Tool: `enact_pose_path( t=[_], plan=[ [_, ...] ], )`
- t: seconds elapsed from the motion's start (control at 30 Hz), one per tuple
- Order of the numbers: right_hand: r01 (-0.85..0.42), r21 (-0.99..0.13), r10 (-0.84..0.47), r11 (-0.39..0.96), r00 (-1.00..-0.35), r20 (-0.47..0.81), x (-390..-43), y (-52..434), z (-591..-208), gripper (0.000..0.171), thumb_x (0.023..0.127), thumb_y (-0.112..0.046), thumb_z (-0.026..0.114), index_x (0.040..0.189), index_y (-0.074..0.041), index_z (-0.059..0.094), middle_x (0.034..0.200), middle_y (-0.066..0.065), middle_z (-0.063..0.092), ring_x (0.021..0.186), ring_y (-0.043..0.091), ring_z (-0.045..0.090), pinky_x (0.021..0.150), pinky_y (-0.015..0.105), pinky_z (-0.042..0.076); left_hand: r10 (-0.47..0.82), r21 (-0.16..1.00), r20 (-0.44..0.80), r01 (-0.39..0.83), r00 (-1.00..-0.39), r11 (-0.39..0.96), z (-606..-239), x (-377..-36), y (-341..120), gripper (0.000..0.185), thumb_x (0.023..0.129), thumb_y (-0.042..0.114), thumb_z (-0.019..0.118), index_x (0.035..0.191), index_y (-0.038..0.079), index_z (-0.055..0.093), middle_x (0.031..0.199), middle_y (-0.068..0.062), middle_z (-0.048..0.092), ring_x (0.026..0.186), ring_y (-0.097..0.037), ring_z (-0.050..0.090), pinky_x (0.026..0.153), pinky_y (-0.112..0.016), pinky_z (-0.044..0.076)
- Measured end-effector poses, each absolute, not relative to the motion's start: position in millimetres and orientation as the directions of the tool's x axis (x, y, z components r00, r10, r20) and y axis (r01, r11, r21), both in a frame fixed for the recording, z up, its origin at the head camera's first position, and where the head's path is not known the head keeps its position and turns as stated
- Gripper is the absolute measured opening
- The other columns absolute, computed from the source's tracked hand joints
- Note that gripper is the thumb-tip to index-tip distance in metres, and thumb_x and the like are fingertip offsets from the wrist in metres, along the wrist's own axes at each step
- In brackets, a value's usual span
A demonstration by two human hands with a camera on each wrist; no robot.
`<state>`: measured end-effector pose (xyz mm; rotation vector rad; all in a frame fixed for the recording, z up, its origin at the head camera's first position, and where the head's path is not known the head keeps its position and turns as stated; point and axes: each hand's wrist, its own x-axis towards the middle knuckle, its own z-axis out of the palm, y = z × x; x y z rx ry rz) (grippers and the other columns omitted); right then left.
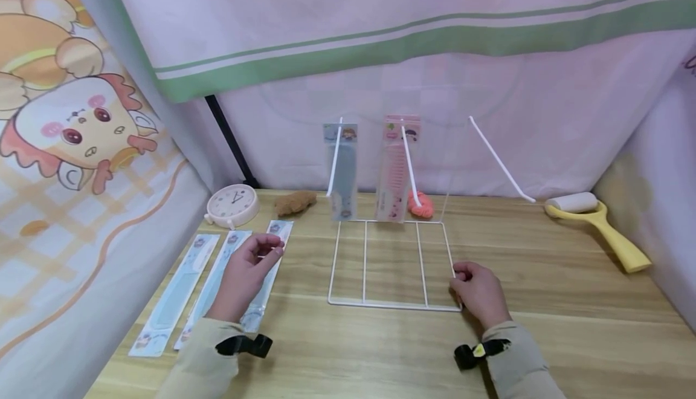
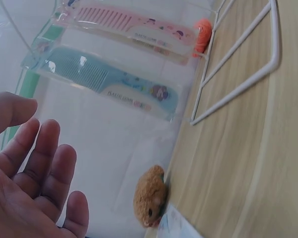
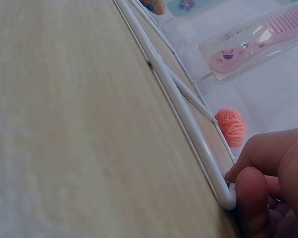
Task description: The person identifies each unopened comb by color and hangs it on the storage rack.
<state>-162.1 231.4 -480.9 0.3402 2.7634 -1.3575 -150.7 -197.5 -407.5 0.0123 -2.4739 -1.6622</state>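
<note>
In the head view, pinches the right side of the white wire rack (image 1: pixel 395 306), near its front corner, with the right hand (image 1: pixel 480 293), and holds the left hand (image 1: pixel 246 278) over three blue packets (image 1: pixel 174 299) set side by side at the left of the table (image 1: pixel 380 356), with that grip loose and narrow. Has a packaged blue comb (image 1: pixel 344 172) hanging on the left hook and a packaged pink comb (image 1: pixel 391 175) on the middle one, above the back of the rack's base, with a third hook (image 1: pixel 496 155) jutting out at the right. Has also, along the back of the table, a round clock (image 1: pixel 232 205), a brown plush (image 1: pixel 295 203), a coral yarn-like ball (image 1: pixel 421 205) just behind the rack's base, and a yellow-handled lint roller (image 1: pixel 614 236) at the far right. In the left wrist view, shows the left palm with loosely bent fingers and a small gap before the thumb, apart from both hanging combs; lower down, takes in the plush beside the corner of a packet. In the right wrist view, grips the rack at its rounded corner between thumb and fingers, with fingertips partly hidden; shows the coral ball just beyond the frame and the pink comb higher up.
</note>
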Motion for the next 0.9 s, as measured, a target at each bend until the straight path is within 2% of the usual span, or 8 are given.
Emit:
enact_pose_path(
  t=[0.2,0.57,0.9],
  plan=[
    [0.205,-0.788,0.179,0.580,-0.976,-0.123,-160,231,-481,0.035,0.085,-0.005,0.063,0.119,0.004,0.065,0.088,0.008,0.061,0.059,0.016,0.058,0.055,0.027,0.047,-0.075,0.866,0.128,0.074,-0.989,0.495,-409,-137,-216,0.028,0.099,0.027,0.066,0.120,0.008,0.063,0.117,-0.007,0.065,0.101,-0.014,0.058,0.082,-0.020,0.049],
    [0.194,-0.797,0.189,0.572,-0.977,-0.101,-163,229,-482,0.035,0.084,-0.004,0.064,0.118,0.005,0.066,0.087,0.008,0.061,0.058,0.015,0.058,0.051,0.027,0.047,-0.136,0.753,0.194,0.059,-0.971,0.656,-423,-118,-263,0.031,0.100,0.028,0.063,0.122,0.007,0.062,0.116,-0.008,0.067,0.095,0.000,0.057,0.078,-0.015,0.046],
    [0.202,-0.789,0.191,0.580,-0.976,-0.109,-164,231,-484,0.036,0.085,-0.004,0.063,0.119,0.004,0.066,0.089,0.009,0.061,0.058,0.015,0.058,0.051,0.027,0.047,-0.275,0.760,0.136,-0.078,-0.952,0.645,-436,-99,-290,0.035,0.101,0.035,0.060,0.126,0.010,0.061,0.121,-0.006,0.065,0.095,-0.001,0.055,0.074,-0.015,0.047]
  ],
)
